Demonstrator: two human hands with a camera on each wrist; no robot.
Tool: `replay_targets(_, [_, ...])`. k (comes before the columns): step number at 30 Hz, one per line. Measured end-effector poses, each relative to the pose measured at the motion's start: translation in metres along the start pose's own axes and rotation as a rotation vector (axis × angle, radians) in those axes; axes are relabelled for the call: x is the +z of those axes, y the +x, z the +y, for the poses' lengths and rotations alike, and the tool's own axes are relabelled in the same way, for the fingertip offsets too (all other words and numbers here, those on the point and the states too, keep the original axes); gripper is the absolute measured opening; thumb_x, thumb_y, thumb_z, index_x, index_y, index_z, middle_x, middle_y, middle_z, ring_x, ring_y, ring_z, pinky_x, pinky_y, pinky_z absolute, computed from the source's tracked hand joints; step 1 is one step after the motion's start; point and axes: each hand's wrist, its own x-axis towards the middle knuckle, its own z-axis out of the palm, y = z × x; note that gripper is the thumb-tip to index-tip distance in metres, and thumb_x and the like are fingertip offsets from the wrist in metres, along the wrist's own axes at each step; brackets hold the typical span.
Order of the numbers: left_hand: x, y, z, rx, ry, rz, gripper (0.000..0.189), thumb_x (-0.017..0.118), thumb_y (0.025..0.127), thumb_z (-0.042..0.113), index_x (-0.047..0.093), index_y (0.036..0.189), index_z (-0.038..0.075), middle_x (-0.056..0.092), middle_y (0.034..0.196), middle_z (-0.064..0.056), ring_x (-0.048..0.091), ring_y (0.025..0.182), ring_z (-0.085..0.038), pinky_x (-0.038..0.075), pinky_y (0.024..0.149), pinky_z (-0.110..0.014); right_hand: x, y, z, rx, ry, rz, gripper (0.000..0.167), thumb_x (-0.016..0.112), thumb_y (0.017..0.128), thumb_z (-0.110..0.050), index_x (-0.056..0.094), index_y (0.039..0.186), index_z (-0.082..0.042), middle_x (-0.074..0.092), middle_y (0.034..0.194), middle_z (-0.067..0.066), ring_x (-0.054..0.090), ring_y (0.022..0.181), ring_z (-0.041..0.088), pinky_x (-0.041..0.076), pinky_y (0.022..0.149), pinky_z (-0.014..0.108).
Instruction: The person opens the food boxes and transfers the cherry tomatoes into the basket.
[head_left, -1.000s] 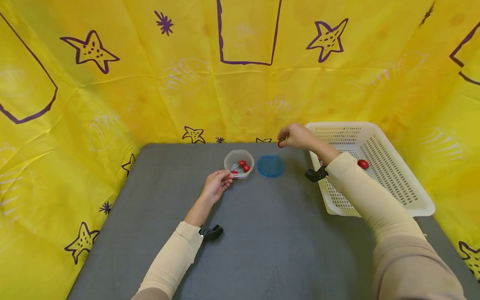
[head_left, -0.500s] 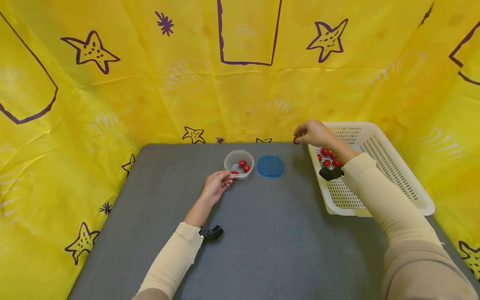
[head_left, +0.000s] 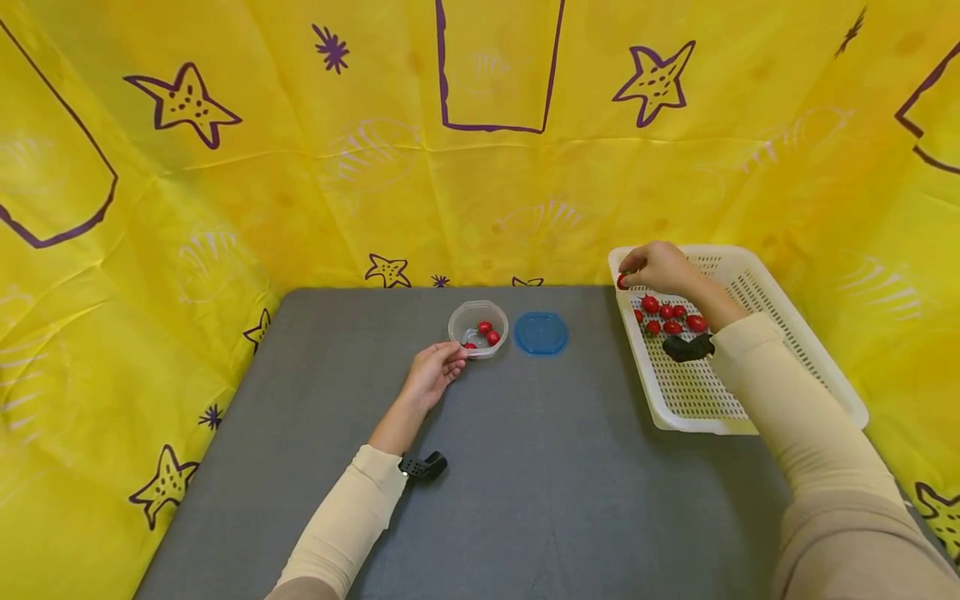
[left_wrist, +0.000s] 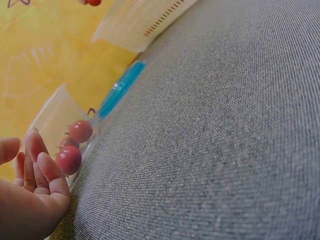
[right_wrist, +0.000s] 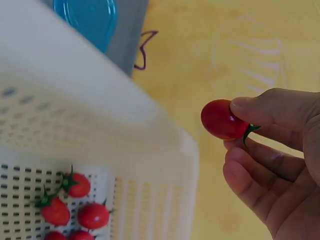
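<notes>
Between thumb and fingers, my right hand [head_left: 663,268] pinches a red cherry tomato [right_wrist: 222,120] with a green stem, above the far left corner of a white plastic basket [head_left: 772,300]. Several more cherry tomatoes [head_left: 672,328] lie on the basket's perforated floor, partly covered by the right forearm in the head view. At the near left rim of a small clear plastic container [head_left: 461,321], my left hand [head_left: 431,375] pinches the edge with thumb and fingertips. Three cherry tomatoes [left_wrist: 69,160] show inside that container.
A blue lid [head_left: 541,333] lies flat on the grey table [head_left: 525,467], between the container and the basket. Yellow patterned cloth [head_left: 360,192] hangs behind the table and along its sides. Each wrist wears a black band [head_left: 423,465].
My right hand has moved rightward with the cherry tomato, from near the lid to the basket's far left corner. More tomatoes in the basket have come into sight. The left hand stays put.
</notes>
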Motion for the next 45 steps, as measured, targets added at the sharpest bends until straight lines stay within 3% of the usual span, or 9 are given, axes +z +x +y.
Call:
replay_targets(9, [0.000, 0.001, -0.001, -0.004, -0.011, -0.008, 0.007, 0.056, 0.098, 0.012, 0.058, 0.099, 0.005, 0.068, 0.071, 0.004, 0.058, 0.064, -0.007, 0.047, 0.066, -0.021, -0.011, -0.013, 0.032, 0.084, 0.013, -0.007, 0.025, 0.071, 0.087, -0.016, 0.070, 0.101, 0.004, 0.073, 0.098, 0.020, 0.063, 0.087, 0.030, 0.047, 0.072, 0.031])
replay_targets(17, [-0.001, 0.003, -0.001, 0.008, -0.022, -0.015, 0.005, 0.056, 0.097, 0.011, 0.058, 0.094, 0.008, 0.068, 0.070, 0.005, 0.058, 0.062, -0.007, 0.047, 0.064, -0.021, -0.008, -0.025, 0.064, 0.120, -0.003, -0.047, 0.028, 0.069, 0.088, -0.017, 0.068, 0.103, 0.007, 0.071, 0.099, 0.024, 0.063, 0.090, 0.036, 0.049, 0.082, 0.049])
replay_targets(22, [-0.001, 0.003, -0.001, 0.011, -0.027, -0.020, 0.005, 0.055, 0.098, 0.011, 0.058, 0.095, 0.007, 0.068, 0.070, 0.005, 0.058, 0.062, -0.007, 0.047, 0.064, -0.021, -0.004, -0.033, 0.082, 0.129, -0.032, -0.072, 0.024, 0.068, 0.086, -0.011, 0.068, 0.098, 0.009, 0.071, 0.094, 0.025, 0.062, 0.087, 0.035, 0.048, 0.082, 0.051])
replay_targets(30, [-0.001, 0.003, -0.001, 0.004, -0.020, -0.022, 0.006, 0.055, 0.098, 0.011, 0.057, 0.099, 0.005, 0.067, 0.070, 0.005, 0.058, 0.062, -0.007, 0.047, 0.065, -0.021, 0.000, -0.046, 0.105, 0.170, -0.107, -0.135, 0.020, 0.069, 0.083, -0.012, 0.069, 0.090, 0.006, 0.070, 0.080, 0.016, 0.058, 0.074, 0.027, 0.049, 0.070, 0.043])
replay_targets(36, [-0.002, 0.003, -0.001, -0.005, -0.014, -0.016, 0.009, 0.055, 0.098, 0.011, 0.057, 0.102, 0.004, 0.068, 0.071, 0.005, 0.058, 0.063, -0.007, 0.047, 0.065, -0.021, 0.008, -0.051, 0.121, 0.212, -0.087, -0.176, 0.015, 0.070, 0.082, -0.010, 0.069, 0.084, 0.005, 0.068, 0.075, 0.011, 0.055, 0.070, 0.023, 0.045, 0.062, 0.032])
replay_targets(45, [-0.002, 0.001, 0.000, 0.004, -0.021, -0.011, 0.006, 0.056, 0.098, 0.012, 0.059, 0.096, 0.007, 0.068, 0.071, 0.005, 0.058, 0.063, -0.007, 0.048, 0.066, -0.021, 0.015, -0.059, 0.136, 0.231, -0.116, -0.231, 0.014, 0.068, 0.077, -0.009, 0.069, 0.078, 0.005, 0.065, 0.068, 0.006, 0.054, 0.066, 0.022, 0.044, 0.057, 0.030])
